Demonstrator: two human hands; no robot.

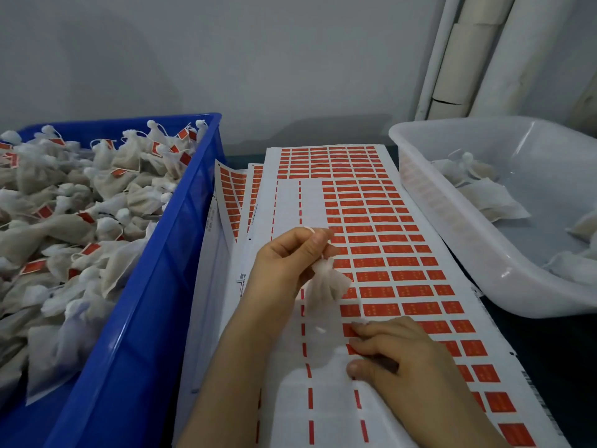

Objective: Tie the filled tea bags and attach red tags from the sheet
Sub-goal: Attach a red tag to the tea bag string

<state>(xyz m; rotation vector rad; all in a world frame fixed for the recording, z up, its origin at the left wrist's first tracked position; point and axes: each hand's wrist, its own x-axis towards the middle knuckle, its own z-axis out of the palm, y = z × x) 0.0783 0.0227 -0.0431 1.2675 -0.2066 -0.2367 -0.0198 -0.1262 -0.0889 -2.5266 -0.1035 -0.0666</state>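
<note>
Our left hand [287, 257] pinches the string of a tied tea bag [326, 286], which hangs over the tag sheet [387, 253]; our right hand [403, 354], fingers curled, presses fingertips on a red tag [350, 349] at the near rows. Left, a blue crate [161, 253] holds tagged bags; far right, a white tub [452, 221] holds untagged ones.

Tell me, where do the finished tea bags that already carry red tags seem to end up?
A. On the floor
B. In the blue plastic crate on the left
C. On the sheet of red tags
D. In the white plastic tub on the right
B: the blue plastic crate is heaped with tied white mesh tea bags bearing small red tags, while the bags in the white plastic tub show no tags.
</note>
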